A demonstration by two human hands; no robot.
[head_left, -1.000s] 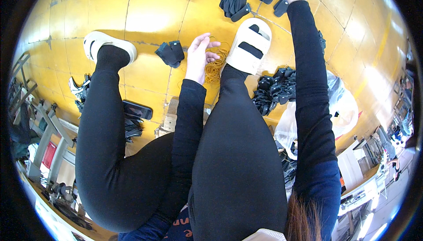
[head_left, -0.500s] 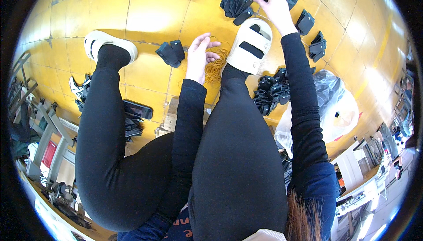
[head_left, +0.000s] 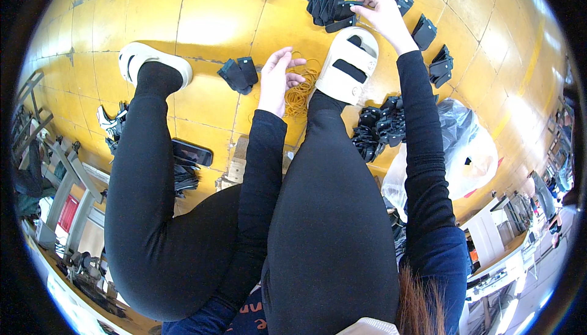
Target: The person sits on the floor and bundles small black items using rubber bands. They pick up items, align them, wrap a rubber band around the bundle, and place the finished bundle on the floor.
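At the far side, my right hand [head_left: 384, 20] pinches the end of a dark, flat piece that looks like a folded sock, between thumb and fingertips. That piece lies at the right edge of a fanned pile of dark socks [head_left: 323, 1] on the floor. My left hand [head_left: 277, 83] is held between my feet with its fingers apart and nothing in it. Beside its fingers lies a loose heap of yellow rubber bands [head_left: 299, 93]. A small bundle of dark socks [head_left: 237, 76] sits just left of that hand.
More dark bundles [head_left: 423, 31] lie in an arc at the far right. A denser dark heap [head_left: 380, 124] and a clear plastic bag [head_left: 468, 145] are right of my leg. My pale slides [head_left: 348, 66] stand on yellow tiles [head_left: 211, 14]. A phone [head_left: 191, 152] lies by my left leg.
My right hand has shifted slightly right, its fingers drawing the end of the dark sock a little away from the pile. My left hand stays in place.
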